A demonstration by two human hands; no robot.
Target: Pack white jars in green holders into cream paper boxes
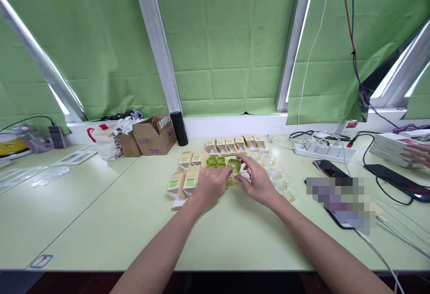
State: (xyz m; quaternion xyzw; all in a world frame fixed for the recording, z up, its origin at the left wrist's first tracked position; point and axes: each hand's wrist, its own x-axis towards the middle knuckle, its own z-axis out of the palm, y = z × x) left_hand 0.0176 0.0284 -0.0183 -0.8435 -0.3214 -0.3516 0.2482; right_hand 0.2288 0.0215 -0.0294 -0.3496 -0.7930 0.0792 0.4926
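Note:
A small olive-green square container [234, 165] is tilted up between my two hands. My right hand [258, 181] curves round its right side, index finger at the top edge and thumb below. My left hand [212, 183] is closed, its fingertips at the container's lower left edge. More small green containers [217, 161] sit in rows just behind my left hand, and others are partly hidden under the hands. To the left stand kraft-paper boxes [176, 184] with green windows. On the right are several clear plastic cups [280, 177] with yellow spots.
A row of kraft boxes [230, 146] stands behind. Farther back are a cardboard carton [152, 137] and a black cylinder [179, 128]. On the right lie a power strip [324, 150], cables and phones [332, 168]. Another person's hand [418, 154] is at the far right.

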